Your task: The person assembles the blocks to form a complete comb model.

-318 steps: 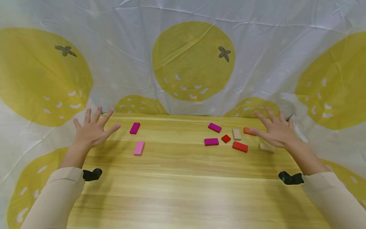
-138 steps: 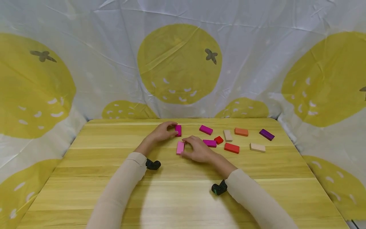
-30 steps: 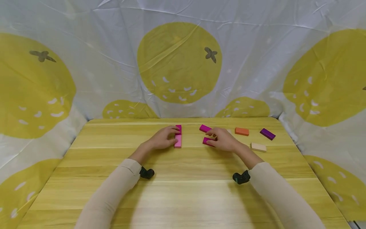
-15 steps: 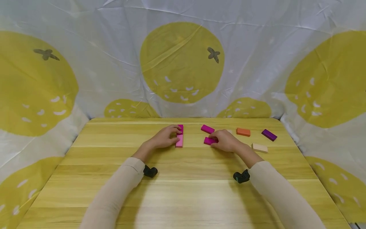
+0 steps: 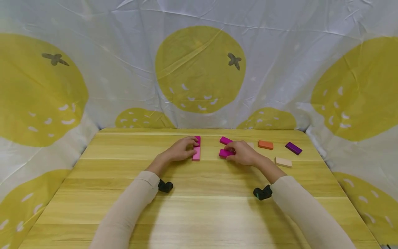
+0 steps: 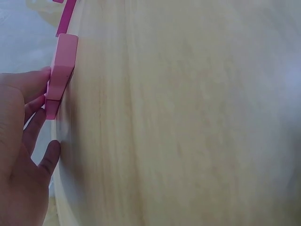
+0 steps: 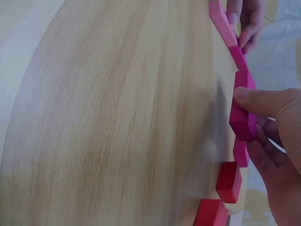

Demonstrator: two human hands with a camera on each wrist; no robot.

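My left hand rests with thumb and fingers on two blocks laid end to end in a straight row: a pink block nearer me and a magenta block behind it. The fingers partly cover the magenta one. To the right, my right hand pinches another magenta block between thumb and fingers. In the right wrist view that block appears slightly raised. A further magenta block lies slanted just behind the right hand. Red blocks show below the right hand in its wrist view; in the head view it hides them.
Farther right on the wooden table lie an orange block, a purple block and a beige block. Another beige block peeks out behind the right hand. A printed cloth hangs along the table's back edge.
Over the last second my right hand has closed on the magenta block and shifted it slightly left. My left hand stays on the pair. Earlier, the pink and magenta blocks were apart.
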